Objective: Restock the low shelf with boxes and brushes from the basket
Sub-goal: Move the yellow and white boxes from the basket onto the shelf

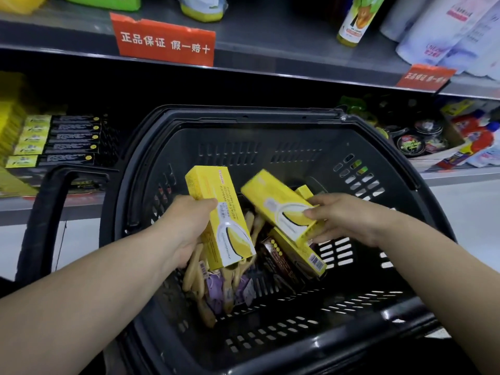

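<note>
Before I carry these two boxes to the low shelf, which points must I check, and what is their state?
1. Left hand grips first yellow box: ok.
2. Right hand grips second yellow box: ok.
3. Held boxes free of the brushes beneath: cannot tell.
4. Free space on low shelf beside the black boxes: cannot tell, dark.
5. Basket emptied: not ok, brushes and a third yellow box remain.

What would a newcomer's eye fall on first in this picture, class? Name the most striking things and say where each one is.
Against the black basket, two boxes glow at the centre: the left yellow box, gripped by the left hand, and the tilted right yellow box, held by the right hand. Wooden brushes lie in the basket beneath them. A red sign hangs on the shelf edge above, left of centre.
</note>
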`<state>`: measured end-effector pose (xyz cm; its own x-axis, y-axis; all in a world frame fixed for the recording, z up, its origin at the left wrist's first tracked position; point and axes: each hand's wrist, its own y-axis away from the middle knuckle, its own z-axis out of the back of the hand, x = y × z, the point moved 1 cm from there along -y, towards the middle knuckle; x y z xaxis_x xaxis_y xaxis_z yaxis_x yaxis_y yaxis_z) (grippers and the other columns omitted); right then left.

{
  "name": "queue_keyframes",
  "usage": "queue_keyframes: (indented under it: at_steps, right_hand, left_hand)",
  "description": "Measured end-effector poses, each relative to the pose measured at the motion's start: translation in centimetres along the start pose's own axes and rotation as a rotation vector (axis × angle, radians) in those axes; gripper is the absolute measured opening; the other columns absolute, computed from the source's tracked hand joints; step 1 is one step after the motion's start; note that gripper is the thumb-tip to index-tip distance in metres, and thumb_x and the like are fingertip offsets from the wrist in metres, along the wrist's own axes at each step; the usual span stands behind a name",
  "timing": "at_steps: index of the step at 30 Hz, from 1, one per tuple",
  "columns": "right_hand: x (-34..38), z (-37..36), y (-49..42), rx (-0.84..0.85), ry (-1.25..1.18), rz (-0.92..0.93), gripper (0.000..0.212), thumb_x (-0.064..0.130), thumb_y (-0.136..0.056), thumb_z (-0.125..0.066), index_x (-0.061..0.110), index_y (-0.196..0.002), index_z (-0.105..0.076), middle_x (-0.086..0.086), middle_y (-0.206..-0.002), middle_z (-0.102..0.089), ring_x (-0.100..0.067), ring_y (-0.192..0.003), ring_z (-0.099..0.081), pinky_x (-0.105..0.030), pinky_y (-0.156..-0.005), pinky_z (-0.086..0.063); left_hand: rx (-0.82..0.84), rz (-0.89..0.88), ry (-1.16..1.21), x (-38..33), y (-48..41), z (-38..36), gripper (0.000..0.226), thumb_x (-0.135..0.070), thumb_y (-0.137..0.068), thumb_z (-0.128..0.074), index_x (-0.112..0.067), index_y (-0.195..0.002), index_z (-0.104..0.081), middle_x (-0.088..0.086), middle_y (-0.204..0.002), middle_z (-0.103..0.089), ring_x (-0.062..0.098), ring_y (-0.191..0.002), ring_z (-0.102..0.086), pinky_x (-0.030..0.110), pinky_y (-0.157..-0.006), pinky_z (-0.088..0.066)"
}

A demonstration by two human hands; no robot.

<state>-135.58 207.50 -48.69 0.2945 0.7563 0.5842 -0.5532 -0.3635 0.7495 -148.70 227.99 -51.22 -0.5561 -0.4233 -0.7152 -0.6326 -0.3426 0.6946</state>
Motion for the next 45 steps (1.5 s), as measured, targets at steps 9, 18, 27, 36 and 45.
queue_keyframes:
  at_steps: [9,18,27,36,45]
  right_hand:
    - [1.1,-3.6,3.5,0.208,-0.363,0.123,0.055,-0.002,-0.067,-0.060,0.004,-0.121,-0.054,-0.009,-0.100,-0.060,-0.021,-0.094,-0.060,-0.035,-0.083,-0.055]
    - [1.1,-4.6,2.8,0.114,-0.173,0.142,0.093,0.061,-0.063,-0.065,0.028,-0.144,-0.033,0.008,-0.137,-0.053,-0.014,-0.125,-0.052,-0.044,-0.110,-0.036]
    - [1.4,-5.0,2.0,0.039,0.051,0.240,0.039,0.052,-0.095,-0.036,0.029,-0.115,-0.060,0.012,-0.116,-0.065,-0.007,-0.107,-0.062,-0.029,-0.098,-0.046]
    - [-7.7,-1.6,-6.1,0.128,1.199,-0.254,0.061,0.041,-0.093,-0.051,0.002,-0.138,-0.041,-0.012,-0.120,-0.060,-0.028,-0.111,-0.057,-0.032,-0.085,-0.046]
    - [-10.9,-1.3,-9.3,-0.073,1.243,-0.289,0.064,0.022,-0.091,-0.057,0.004,-0.143,-0.025,-0.011,-0.143,-0.041,-0.031,-0.120,-0.051,-0.038,-0.087,-0.047]
  left_hand:
    - [0.156,-0.092,0.090,-0.3,0.7,-0.8,0.027,-0.021,-0.095,-0.054,-0.014,-0.121,-0.049,0.007,-0.100,-0.068,0.018,-0.081,-0.065,0.033,-0.066,-0.052]
    - [0.275,-0.137,0.064,0.2,1.0,-1.2,0.037,-0.018,-0.088,-0.061,-0.018,-0.122,-0.046,0.009,-0.102,-0.071,0.020,-0.088,-0.068,0.036,-0.077,-0.055]
    - [0.202,-0.086,-0.013,-0.1,1.3,-1.2,0.081,-0.043,-0.051,-0.079,-0.021,-0.120,-0.042,0.004,-0.104,-0.070,0.018,-0.085,-0.070,0.030,-0.060,-0.055]
    - [0.030,-0.126,-0.168,0.3,-0.1,-0.4,0.069,-0.039,-0.070,-0.077,-0.023,-0.124,-0.037,-0.002,-0.097,-0.065,0.015,-0.083,-0.065,0.027,-0.059,-0.047]
    - [0.052,-0.137,-0.160,0.0,-0.2,-2.0,0.059,-0.038,-0.072,-0.076,-0.025,-0.117,-0.039,-0.004,-0.096,-0.066,0.012,-0.080,-0.065,0.025,-0.055,-0.045]
